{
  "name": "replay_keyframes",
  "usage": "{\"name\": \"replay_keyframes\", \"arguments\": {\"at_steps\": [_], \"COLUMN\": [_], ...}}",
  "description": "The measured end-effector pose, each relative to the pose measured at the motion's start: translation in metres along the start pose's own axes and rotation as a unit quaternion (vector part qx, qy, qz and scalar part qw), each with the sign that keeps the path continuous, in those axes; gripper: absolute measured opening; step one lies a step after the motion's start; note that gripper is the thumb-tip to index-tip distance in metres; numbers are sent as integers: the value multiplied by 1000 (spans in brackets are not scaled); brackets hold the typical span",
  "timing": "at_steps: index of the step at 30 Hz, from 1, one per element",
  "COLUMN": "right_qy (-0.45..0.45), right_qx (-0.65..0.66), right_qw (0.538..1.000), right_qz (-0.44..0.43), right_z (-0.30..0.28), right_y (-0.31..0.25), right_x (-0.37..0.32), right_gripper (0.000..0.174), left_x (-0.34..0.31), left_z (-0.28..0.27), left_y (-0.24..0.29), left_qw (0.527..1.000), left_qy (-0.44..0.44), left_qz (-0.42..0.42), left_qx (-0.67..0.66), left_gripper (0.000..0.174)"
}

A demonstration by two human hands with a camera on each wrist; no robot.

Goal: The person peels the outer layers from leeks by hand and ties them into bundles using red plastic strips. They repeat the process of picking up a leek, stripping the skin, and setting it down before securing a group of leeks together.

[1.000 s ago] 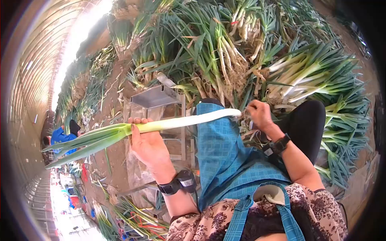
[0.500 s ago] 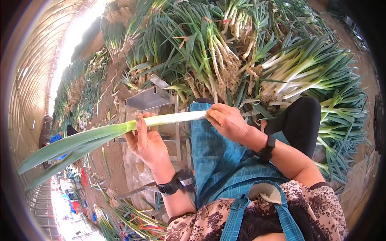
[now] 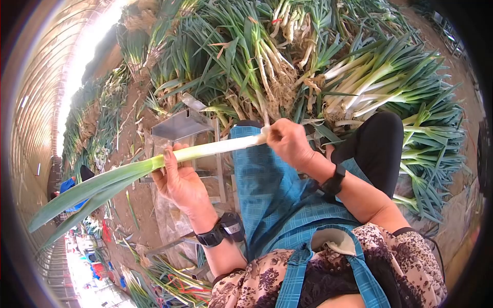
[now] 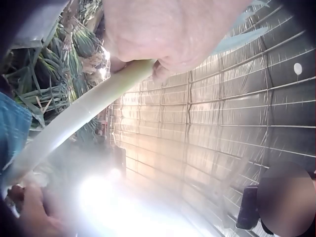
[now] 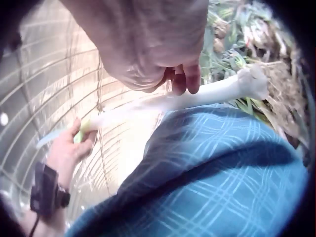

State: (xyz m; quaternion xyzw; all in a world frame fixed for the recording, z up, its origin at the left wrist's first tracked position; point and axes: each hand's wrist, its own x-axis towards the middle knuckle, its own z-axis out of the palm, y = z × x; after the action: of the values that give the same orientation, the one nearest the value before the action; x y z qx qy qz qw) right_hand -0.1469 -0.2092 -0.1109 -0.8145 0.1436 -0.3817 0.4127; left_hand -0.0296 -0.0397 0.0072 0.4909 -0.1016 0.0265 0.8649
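Observation:
One long green onion [image 3: 221,146] lies across in front of me, its white root end to the right and green leaves to the left. My left hand [image 3: 182,187] holds it from below where white turns to green, thumb over the stalk. At the white end, my right hand [image 3: 291,143] has its fingers curled in and pinches the stalk; a pale flap stands up beside it. In the right wrist view the curled fingertips [image 5: 186,84] lie against the white stalk, and the blunt root end [image 5: 254,83] juts out past them.
Piled green onions [image 3: 359,97] with roots cover the ground ahead and right. A metal stand [image 3: 182,126] is just beyond my left hand. My knee lies under the stalk in a blue checked apron [image 3: 267,190]. Another person in blue [image 3: 69,192] is at far left.
My right hand was apart from the root end, then came to the stalk and gripped it. Since then it has turned slightly, and a pale flap shows there. My left hand keeps its hold.

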Motion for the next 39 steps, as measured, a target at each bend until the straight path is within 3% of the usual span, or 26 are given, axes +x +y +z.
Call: {"name": "replay_keyframes", "arguments": {"at_steps": [2,4,7,8,10,11,13,15,16,19,20,21,22,24,25,28,32,34,35,36,37,38,39], "right_qy": [44,72,119,60,7,5,-77,-95,-155,-139,-132,-117,-118,-98,-91,-105,-103,-130,-109,-85,-55,-108,-129], "right_qx": [57,18,-163,-141,-185,-182,18,140,96,16,233,433,434,581,590,544,525,355,210,58,-36,-23,-149], "right_qw": [972,953,932,908,881,880,918,941,951,970,903,771,769,657,655,695,706,822,906,959,966,931,936], "right_qz": [225,294,300,391,435,438,388,293,249,198,336,452,454,469,463,459,463,426,351,264,251,348,293], "right_z": [-9,-16,-27,-43,-56,-54,-57,-39,-35,-21,-21,-19,-17,-16,-18,-23,-29,-34,-35,-36,-37,-41,-44], "right_y": [10,38,120,135,155,155,102,74,63,57,58,59,60,61,59,58,57,60,71,89,111,135,144], "right_x": [-3,-7,-36,-44,-58,-61,-37,-37,-37,-40,-38,-38,-41,-42,-44,-43,-42,-43,-47,-54,-59,-64,-68], "right_gripper": [13,15,23,25,30,30,42,60,72,68,57,46,46,31,22,18,14,10,10,11,12,17,23], "left_x": [0,4,8,11,12,12,15,20,18,15,13,12,12,11,12,16,23,27,27,27,28,29,30], "left_z": [0,-4,-10,-11,-14,-14,-18,-26,-26,-20,-18,-18,-19,-22,-25,-36,-43,-46,-47,-49,-49,-51,-54], "left_y": [2,0,7,9,13,14,15,10,11,11,13,14,15,17,17,16,9,9,11,13,14,16,19], "left_qw": [1000,999,998,998,997,997,997,992,992,990,988,986,986,990,990,987,983,982,986,990,990,992,995], "left_qy": [-18,-34,-55,-61,-65,-71,-78,-114,-115,-111,-116,-119,-118,-83,-82,-61,-8,3,13,22,24,16,10], "left_qz": [-1,2,16,29,29,21,12,-14,-15,-33,-36,-39,-39,-39,-39,-72,-98,-102,-80,-59,-53,-46,-39], "left_qx": [0,-3,3,10,14,8,3,-57,-54,-84,-98,-111,-108,-103,-105,-132,-154,-162,-145,-127,-128,-113,-93], "left_gripper": [23,22,23,25,29,29,29,31,31,29,27,25,25,20,20,17,18,20,23,27,27,31,36]}}
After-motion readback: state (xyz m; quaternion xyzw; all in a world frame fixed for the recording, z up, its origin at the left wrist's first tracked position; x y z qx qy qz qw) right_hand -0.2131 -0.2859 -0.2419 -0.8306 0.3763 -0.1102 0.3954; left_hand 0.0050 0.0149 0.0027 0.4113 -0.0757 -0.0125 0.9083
